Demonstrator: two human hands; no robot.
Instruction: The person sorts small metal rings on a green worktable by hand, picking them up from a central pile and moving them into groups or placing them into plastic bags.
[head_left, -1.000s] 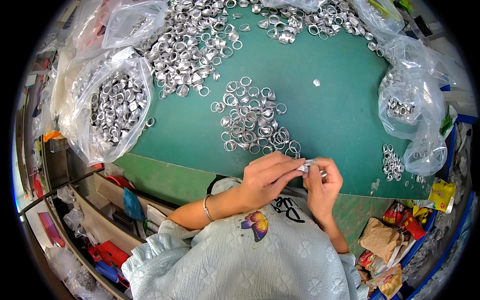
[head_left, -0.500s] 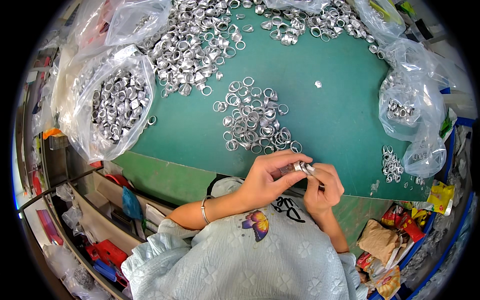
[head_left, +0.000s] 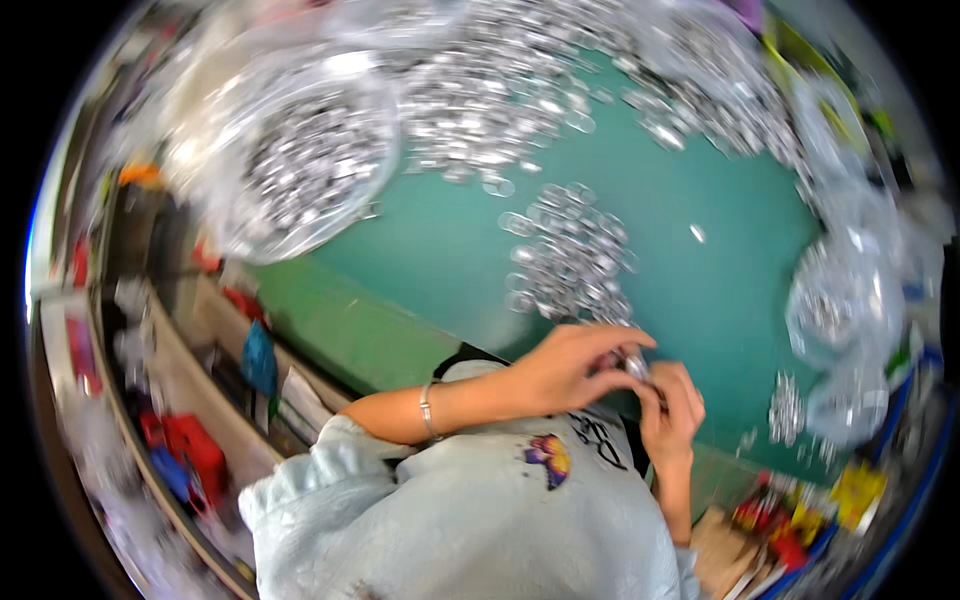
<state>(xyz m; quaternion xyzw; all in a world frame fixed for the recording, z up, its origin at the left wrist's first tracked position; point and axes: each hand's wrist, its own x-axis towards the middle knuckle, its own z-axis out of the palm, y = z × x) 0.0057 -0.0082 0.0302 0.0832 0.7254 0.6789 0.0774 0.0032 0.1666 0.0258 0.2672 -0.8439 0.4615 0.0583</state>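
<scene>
Small silver ring point(head_left: 634, 366) sits pinched between both hands just above the near edge of the green desk point(head_left: 440, 250). Left hand point(head_left: 568, 368) and right hand point(head_left: 672, 408) each have their grip clamped on it, fingertips touching. Loose rings point(head_left: 570, 255) lie heaped just beyond.

Bright even light, heavy motion blur across whole frame, glare on plastic bags point(head_left: 300, 150), strong fisheye bending, black corners.
</scene>
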